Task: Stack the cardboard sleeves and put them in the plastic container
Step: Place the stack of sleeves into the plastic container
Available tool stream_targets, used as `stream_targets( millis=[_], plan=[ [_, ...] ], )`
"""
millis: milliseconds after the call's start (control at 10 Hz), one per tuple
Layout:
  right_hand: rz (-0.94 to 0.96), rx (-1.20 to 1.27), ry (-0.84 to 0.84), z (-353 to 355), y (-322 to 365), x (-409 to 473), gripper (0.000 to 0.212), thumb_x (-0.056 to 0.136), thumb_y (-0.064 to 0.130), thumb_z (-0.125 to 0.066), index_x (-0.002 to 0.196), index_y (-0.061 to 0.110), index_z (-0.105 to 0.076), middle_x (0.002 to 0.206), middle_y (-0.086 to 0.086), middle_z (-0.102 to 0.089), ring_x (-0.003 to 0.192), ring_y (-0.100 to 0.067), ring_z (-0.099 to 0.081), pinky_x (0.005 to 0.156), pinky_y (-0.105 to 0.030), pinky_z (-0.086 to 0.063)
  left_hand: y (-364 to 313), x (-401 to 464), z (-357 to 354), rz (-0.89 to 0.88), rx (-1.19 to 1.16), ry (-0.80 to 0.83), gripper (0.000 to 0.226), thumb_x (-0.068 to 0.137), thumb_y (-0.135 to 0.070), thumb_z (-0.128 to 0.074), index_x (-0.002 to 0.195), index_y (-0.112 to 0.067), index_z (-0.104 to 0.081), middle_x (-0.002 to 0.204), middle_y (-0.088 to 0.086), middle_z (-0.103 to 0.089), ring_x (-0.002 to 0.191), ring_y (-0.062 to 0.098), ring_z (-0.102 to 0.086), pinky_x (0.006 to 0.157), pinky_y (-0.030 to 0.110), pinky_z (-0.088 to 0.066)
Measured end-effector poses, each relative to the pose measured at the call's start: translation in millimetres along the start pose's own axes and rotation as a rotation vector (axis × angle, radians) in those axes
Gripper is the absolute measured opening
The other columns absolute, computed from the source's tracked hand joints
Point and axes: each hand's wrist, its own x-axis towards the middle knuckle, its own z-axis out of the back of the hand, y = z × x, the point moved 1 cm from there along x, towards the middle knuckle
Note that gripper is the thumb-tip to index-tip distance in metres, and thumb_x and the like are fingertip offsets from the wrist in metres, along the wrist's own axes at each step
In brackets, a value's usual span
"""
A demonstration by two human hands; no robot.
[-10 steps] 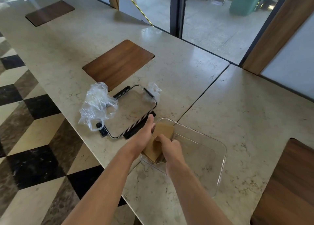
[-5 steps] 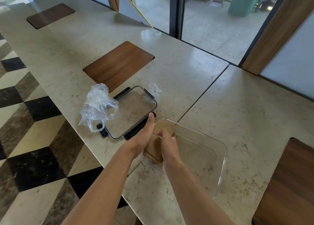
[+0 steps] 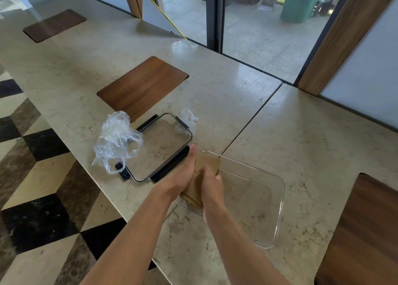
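Note:
A stack of brown cardboard sleeves (image 3: 205, 166) lies in the left end of a clear plastic container (image 3: 277, 211) on the stone counter. My left hand (image 3: 183, 175) holds the stack's left side, thumb stretched along its far edge. My right hand (image 3: 212, 183) grips the stack from above and on the right, fingers curled over it. The stack's lower edge (image 3: 191, 199) sits low inside the container's near left corner. Whether it rests on the bottom is hidden by my hands.
The container's clear lid (image 3: 159, 147) with black clips lies just left of it. A crumpled clear plastic bag (image 3: 116, 138) sits on the lid's left end. Wooden inlays (image 3: 143, 86) are set in the counter. The counter edge drops to a checkered floor (image 3: 43, 177) on the left.
Both hands have lowered the stack of sleeves deeper into the container's left end. The container, lid and bag have stayed where they were.

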Motion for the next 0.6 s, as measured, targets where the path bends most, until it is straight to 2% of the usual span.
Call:
stream_targets(
  millis=[100, 200, 300, 400, 500, 600],
  plan=[
    [-0.01, -0.011, -0.002, -0.9, -0.4, 1.5, 0.063, 0.064, 0.049, -0.056, 0.117, 0.014, -0.061, 0.111, -0.013, -0.071, 0.105, -0.033, -0.068, 0.099, -0.057, -0.055, -0.5, -1.3, -1.0, 0.011, -0.033, 0.033, 0.092, 0.079, -0.099, -0.015, 0.101, -0.041, -0.083, 0.113, 0.006, -0.082, 0.108, 0.017, -0.078, 0.087, 0.028, -0.06],
    [-0.02, -0.015, -0.01, -1.5, -0.5, 3.0, 0.064, 0.064, 0.049, -0.057, 0.118, 0.014, -0.06, 0.11, -0.013, -0.071, 0.104, -0.033, -0.068, 0.099, -0.056, -0.055, 1.2, -0.6, -2.8, 0.008, -0.049, 0.035, 0.091, 0.085, -0.095, -0.012, 0.103, -0.04, -0.083, 0.109, 0.002, -0.084, 0.106, 0.013, -0.078, 0.081, 0.024, -0.061],
    [-0.037, -0.005, 0.008, -0.5, -0.4, 2.8, 0.065, 0.064, 0.05, -0.058, 0.119, 0.015, -0.058, 0.11, -0.011, -0.07, 0.105, -0.032, -0.068, 0.1, -0.055, -0.055, 2.8, -0.3, -2.9, -0.013, -0.09, -0.026, 0.096, 0.088, -0.092, -0.012, 0.132, -0.032, -0.073, 0.126, 0.004, -0.079, 0.118, 0.016, -0.074, 0.098, 0.031, -0.06],
    [-0.041, 0.023, 0.002, 7.0, 2.4, 4.3, 0.064, 0.064, 0.055, -0.058, 0.115, 0.016, -0.06, 0.107, -0.007, -0.069, 0.099, -0.026, -0.067, 0.089, -0.045, -0.057, -0.4, -5.9, -4.0, -0.052, -0.081, -0.025, 0.09, 0.086, -0.091, -0.015, 0.121, -0.037, -0.077, 0.119, -0.005, -0.081, 0.11, 0.008, -0.076, 0.088, 0.024, -0.062],
    [-0.021, 0.035, 0.002, 21.6, 3.7, 6.8, 0.055, 0.067, 0.057, -0.057, 0.108, 0.02, -0.065, 0.105, -0.006, -0.069, 0.092, -0.022, -0.066, 0.07, -0.035, -0.05, -4.8, -7.5, -1.8, -0.081, 0.02, -0.052, 0.083, 0.09, -0.087, -0.012, 0.106, -0.037, -0.076, 0.103, -0.015, -0.081, 0.1, -0.002, -0.074, 0.081, 0.016, -0.058],
    [0.014, 0.004, 0.006, 38.3, 4.8, 6.8, 0.063, 0.072, 0.058, -0.057, 0.115, 0.013, -0.067, 0.107, -0.009, -0.072, 0.089, -0.023, -0.064, 0.069, -0.035, -0.046, -21.2, -17.4, -12.1, -0.24, 0.098, -0.152, 0.106, 0.082, -0.096, -0.01, 0.113, -0.015, -0.07, 0.121, 0.012, -0.072, 0.114, 0.023, -0.066, 0.105, 0.041, -0.049]
  ],
)
